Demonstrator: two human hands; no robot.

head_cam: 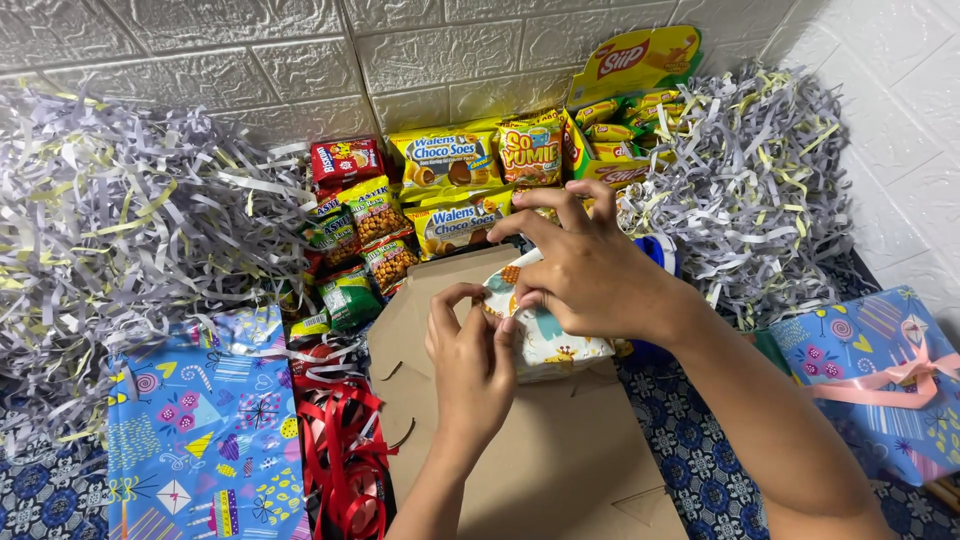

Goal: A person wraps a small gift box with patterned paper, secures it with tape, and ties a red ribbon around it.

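- Progress, my read: wrapping looks mostly done. The small parcel [545,335] already has patterned paper around it on every face I can see; what's left seems to be closing off the near end, where both hands are working.
- Parcel sits on the flat brown cardboard sheet [540,450], near its upper middle, partly hidden under the right hand.
- Left hand [468,350]: fingers curled in, thumb and forefinger pinched together at the parcel's left edge. I can't tell whether they grip a paper flap or a bit of tape — too small.
- Right hand [585,270]: spread and arched over the top of the parcel, fingertips pressing down, pinning it rather than closing round it.
- Parcel paper: white ground, cartoon print in teal and orange, slightly glossy, soft boxy shape with rounded corners.
- Cardboard: matte kraft brown, with die-cut slits and a fold line showing.
- Left of it: tangle of red curling ribbon [345,450], shiny; flat blue gift wrap sheet [205,430] with a busy print.
- Behind: row of foil snack packets [440,190], yellow, red, green, crinkly.
- Both sides: heaps of shredded paper [120,230], grey-lilac with yellow strands.
- Far right: blue wrapped gift [880,370] tied with a pink ribbon.
- Backdrop is a white brick-textured wall [300,50].
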